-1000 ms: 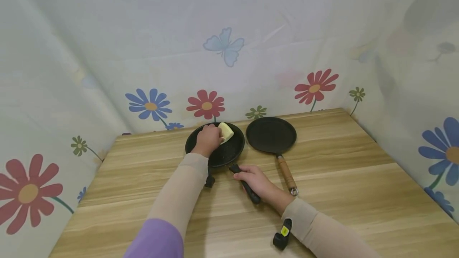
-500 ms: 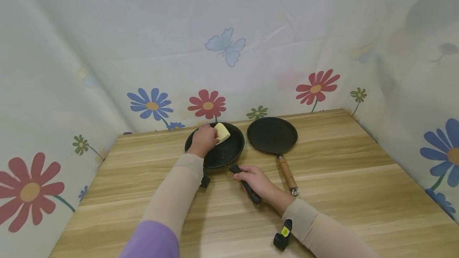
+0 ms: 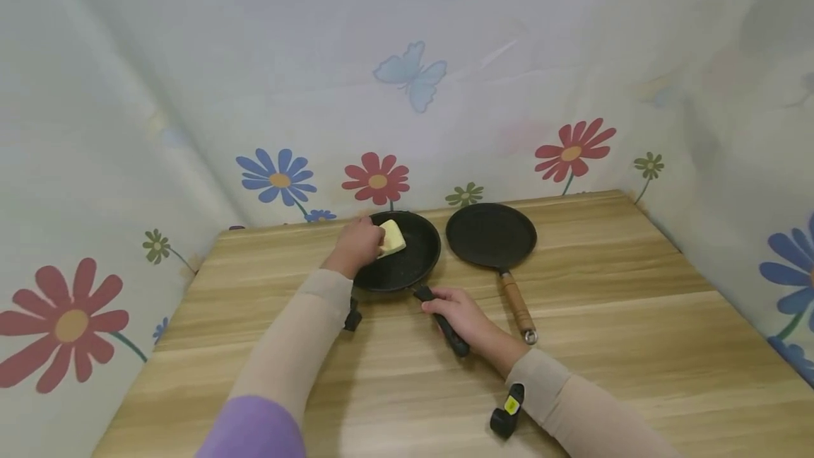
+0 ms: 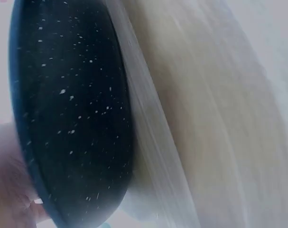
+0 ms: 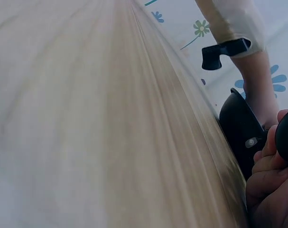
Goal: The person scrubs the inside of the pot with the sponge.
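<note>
A black frying pan (image 3: 413, 263) lies at the back of the wooden table, and white specks dot its outer side in the left wrist view. Over the pan's left part my left hand (image 3: 358, 244) holds a pale yellow sponge (image 3: 393, 239), which overlaps the pan's inner surface. The left wrist view shows part of that hand (image 4: 8, 175) at the pan's rim, while the sponge is out of sight there. My right hand (image 3: 463, 315) grips the black pan handle (image 3: 454, 338), its fingers wrapped around it in the right wrist view.
Just right of the pan lies a flat black pan (image 3: 491, 235) with a wooden handle (image 3: 518, 304). Flower-printed cloth walls (image 3: 305, 55) border the wooden table (image 3: 610, 302). Each wrist carries a small black camera mount, such as the right one (image 3: 506, 412).
My left hand has moved the sponge leftward across the pan, toward its left rim. My right hand stays on the handle. The head view has shifted slightly.
</note>
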### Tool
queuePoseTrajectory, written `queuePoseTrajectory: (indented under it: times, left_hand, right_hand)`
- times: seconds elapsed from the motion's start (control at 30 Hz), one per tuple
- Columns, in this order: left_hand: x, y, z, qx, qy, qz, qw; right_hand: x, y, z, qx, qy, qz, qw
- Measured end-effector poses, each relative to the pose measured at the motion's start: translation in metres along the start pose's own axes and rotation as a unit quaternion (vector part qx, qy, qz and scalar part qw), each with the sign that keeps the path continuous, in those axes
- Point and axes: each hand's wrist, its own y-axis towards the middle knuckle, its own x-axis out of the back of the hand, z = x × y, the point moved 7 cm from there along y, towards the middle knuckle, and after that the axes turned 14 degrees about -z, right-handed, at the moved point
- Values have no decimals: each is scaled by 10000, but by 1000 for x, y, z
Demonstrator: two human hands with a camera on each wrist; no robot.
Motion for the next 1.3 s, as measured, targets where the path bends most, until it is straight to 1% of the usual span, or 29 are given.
queuePoseTrajectory:
  times: [0.13, 0.27, 0.33, 0.4, 0.53, 0.63, 0.77, 0.83, 1.0, 1.1, 1.3]
  left_hand:
    - [7, -5, -1, -244, 28, -68, 9997]
    - [13, -12, -3, -543, 56, -217, 9983]
    - [16, -14, -4, -615, 50, -298, 9977]
    - [19, -16, -5, -617, 62, -369, 9974]
    - [20, -19, -4, -485, 195, -440, 9977]
    - [22, -20, -1, -248, 213, -424, 9986]
    - [25, -18, 5, 63, 256, -510, 9984]
    - [22, -18, 9, 174, 376, -499, 9979]
    - [8, -18, 19, 421, 530, -311, 9972]
    - [5, -16, 19, 461, 503, -350, 9971]
    - [4, -8, 14, 353, 575, -545, 9962]
  right_hand:
    - [0, -2, 5, -3, -42, 60, 10000]
    - [0, -2, 4, 31, -35, 40, 10000]
    - [1, 0, 0, 36, -28, 12, 10000]
    - [2, 2, -3, -17, -22, -9, 10000]
    - [0, 3, -7, -39, -14, 64, 10000]
    - [-1, 2, -8, -45, -40, 116, 9999]
    - [0, 1, -4, -35, -67, 78, 9999]
    - [-1, 1, -3, -16, -78, 72, 9999]
    - [-4, 0, -6, -77, -9, 187, 9998]
    - [-5, 1, -9, -137, 6, 248, 9996]
    - [-1, 2, -8, -17, -42, 312, 9995]
